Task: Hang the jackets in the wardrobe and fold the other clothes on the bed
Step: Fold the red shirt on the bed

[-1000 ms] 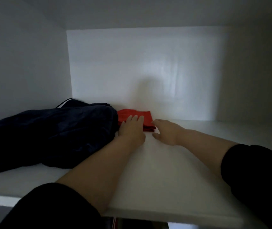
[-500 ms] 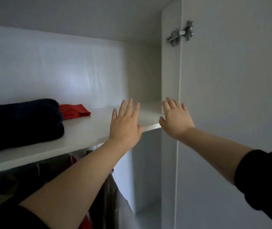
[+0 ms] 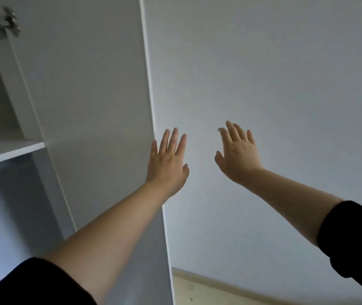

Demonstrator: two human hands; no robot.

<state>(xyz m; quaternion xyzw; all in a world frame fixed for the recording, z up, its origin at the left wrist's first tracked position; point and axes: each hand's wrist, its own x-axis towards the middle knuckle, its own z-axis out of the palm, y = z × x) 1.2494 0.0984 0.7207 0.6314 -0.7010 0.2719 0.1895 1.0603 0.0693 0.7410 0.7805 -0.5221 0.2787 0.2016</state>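
Both my hands are raised in the air with straight, spread fingers and hold nothing. My left hand (image 3: 168, 160) is in front of the outer edge of the open white wardrobe door (image 3: 92, 89). My right hand (image 3: 238, 154) is further right, in front of the plain white wall (image 3: 274, 73). At the far left a white wardrobe shelf (image 3: 6, 149) shows its front edge. No clothes are in view.
A metal door hinge (image 3: 3, 24) sits at the top left of the wardrobe. A strip of light floor (image 3: 208, 289) with a skirting board runs along the bottom right under the wall.
My view has swung right, away from the shelf with the dark garment and the red folded cloth. Both hands left the shelf and moved right, past the door, still empty.
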